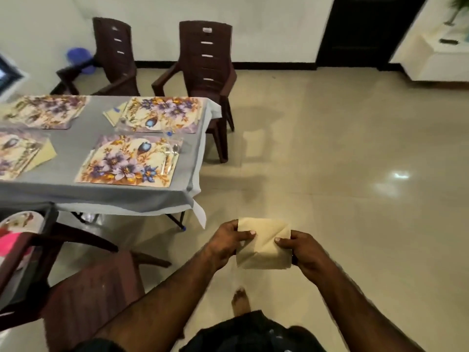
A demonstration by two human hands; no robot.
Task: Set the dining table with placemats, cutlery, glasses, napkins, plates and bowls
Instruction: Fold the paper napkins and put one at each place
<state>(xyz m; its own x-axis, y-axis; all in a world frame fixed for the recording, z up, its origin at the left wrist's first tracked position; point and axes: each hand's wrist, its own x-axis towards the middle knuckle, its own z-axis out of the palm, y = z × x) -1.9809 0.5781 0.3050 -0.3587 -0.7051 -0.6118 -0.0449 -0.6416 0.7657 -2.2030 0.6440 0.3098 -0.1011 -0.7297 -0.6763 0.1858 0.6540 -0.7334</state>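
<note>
Both hands, left (227, 241) and right (303, 251), pinch the folded napkin (264, 246) by its edges. Keep your creases flat. Lay it beside the near placemat (127, 161), clear of the cutlery (171, 153).

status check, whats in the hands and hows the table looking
Left hand and right hand both pinch one folded beige napkin, off the table. Near placemat has cutlery, no napkin. Nothing blocks the path.

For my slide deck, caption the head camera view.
Both hands, left hand and right hand, hold a folded napkin beside the table.
</note>
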